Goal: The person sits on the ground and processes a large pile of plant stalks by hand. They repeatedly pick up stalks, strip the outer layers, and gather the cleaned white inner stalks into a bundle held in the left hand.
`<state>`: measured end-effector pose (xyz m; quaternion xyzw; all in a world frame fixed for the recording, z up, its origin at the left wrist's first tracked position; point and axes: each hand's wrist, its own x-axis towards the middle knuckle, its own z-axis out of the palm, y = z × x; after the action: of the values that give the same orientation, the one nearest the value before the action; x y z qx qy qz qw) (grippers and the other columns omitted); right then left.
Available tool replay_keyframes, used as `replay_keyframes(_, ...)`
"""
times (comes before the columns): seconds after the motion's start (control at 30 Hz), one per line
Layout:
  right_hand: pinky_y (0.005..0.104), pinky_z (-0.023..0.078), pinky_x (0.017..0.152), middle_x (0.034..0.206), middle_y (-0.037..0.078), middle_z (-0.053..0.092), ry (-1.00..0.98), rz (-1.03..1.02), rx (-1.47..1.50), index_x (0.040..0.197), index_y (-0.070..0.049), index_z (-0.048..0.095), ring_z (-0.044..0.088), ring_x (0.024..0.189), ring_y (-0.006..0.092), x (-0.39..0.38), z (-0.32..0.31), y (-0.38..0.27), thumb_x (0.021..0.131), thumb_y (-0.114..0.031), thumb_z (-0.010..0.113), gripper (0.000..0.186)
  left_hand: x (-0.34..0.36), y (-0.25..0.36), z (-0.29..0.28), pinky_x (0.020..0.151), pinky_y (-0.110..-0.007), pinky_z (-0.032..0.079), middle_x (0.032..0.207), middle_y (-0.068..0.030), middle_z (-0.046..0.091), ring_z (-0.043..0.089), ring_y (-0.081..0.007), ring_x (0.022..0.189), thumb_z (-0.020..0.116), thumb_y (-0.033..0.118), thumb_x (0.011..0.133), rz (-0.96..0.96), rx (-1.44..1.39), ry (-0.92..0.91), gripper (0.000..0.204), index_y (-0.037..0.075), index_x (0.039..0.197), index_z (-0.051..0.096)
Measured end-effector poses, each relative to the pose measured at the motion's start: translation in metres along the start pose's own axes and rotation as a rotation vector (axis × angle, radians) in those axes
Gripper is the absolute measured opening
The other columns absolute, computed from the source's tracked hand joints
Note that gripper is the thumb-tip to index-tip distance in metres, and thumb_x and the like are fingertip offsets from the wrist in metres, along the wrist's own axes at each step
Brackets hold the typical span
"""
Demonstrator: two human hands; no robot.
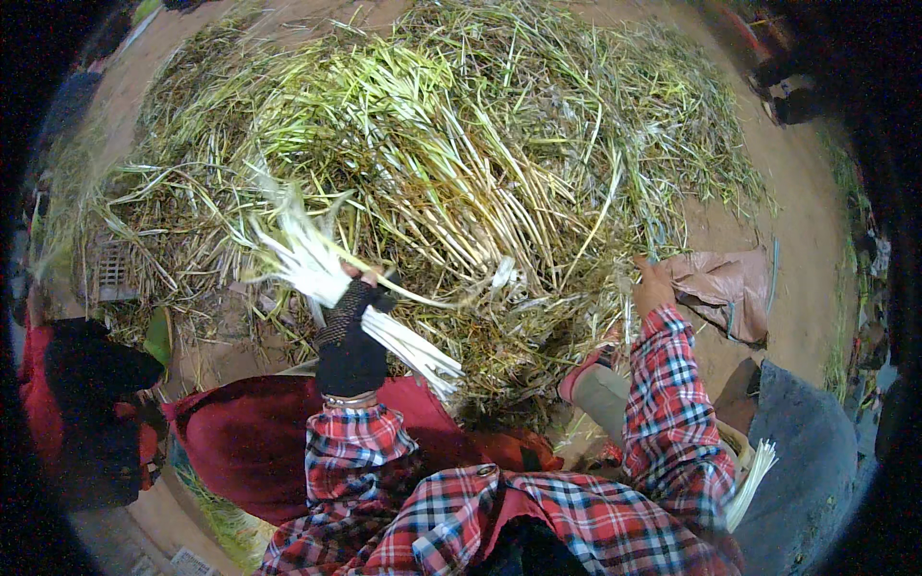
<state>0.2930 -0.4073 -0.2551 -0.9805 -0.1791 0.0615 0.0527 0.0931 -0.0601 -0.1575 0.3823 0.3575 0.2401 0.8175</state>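
My left hand [351, 331], in a black fingerless glove, is closed around a bundle of white stalks [408, 348]. The bundle slants across the palm, its upper end frayed and blurred. One longer yellowish stalk [408, 296] sticks out from it to the right. On the right, my bare right hand [655, 288] is at the edge of the plant heap, beside a brown plastic sheet [725, 283]. Its fingers are drawn together near thin strands; what they grip is too small to make out. Long green-topped stalks with pale lower ends [471, 197] lie ahead of both hands.
A wide heap of loose leaves and stalks [615, 106] covers the ground ahead. At lower right, another white bundle [754, 485] lies beside my right arm. Dark red cloth [250, 432] spreads at lower left, and a plastic crate [113, 267] stands at the heap's left edge.
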Motion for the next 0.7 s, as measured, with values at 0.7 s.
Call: replay_keyframes(0.7, 0.0284, 0.045, 0.055, 0.073, 0.011, 0.058, -0.098, -0.281, 0.620, 0.085, -0.005, 0.057, 0.056, 0.058, 0.0201, 0.021, 0.012, -0.102, 0.077, -0.014, 0.056, 0.013, 0.000, -0.002, -0.007, 0.063, -0.025, 0.046, 0.084, -0.0084, 0.053, 0.055, -0.0180, 0.079, 0.058, 0.001, 0.071, -0.128, -0.163, 0.044, 0.030, 0.004, 0.098, 0.046)
